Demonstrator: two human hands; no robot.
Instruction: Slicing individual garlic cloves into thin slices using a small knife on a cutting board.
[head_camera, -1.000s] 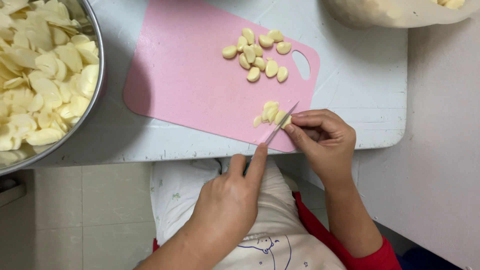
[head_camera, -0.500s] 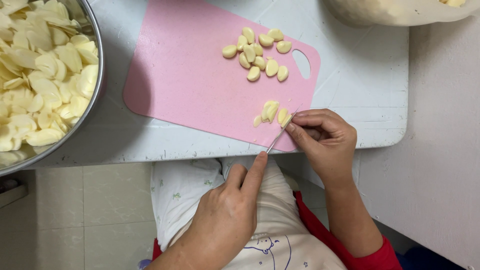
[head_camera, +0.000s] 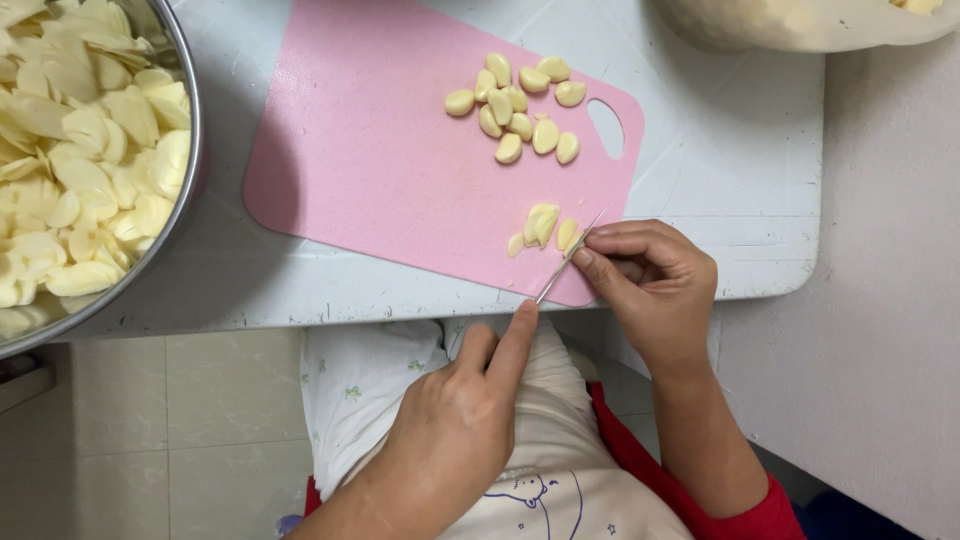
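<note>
Seen from above, the left hand (head_camera: 455, 430) grips a thin knife (head_camera: 568, 258), forefinger stretched along its spine, the blade angled up to the right. The right hand (head_camera: 650, 285), fingers curled, pins a garlic clove (head_camera: 573, 240) against the blade at the near right corner of a pink board (head_camera: 400, 150). Slices (head_camera: 540, 225) lie just beside it. Whole cloves (head_camera: 522, 105) cluster near the board's handle hole; the board's left half is bare. A steel bowl (head_camera: 185, 180) of slices overhangs the white desk's (head_camera: 740, 170) left edge.
</note>
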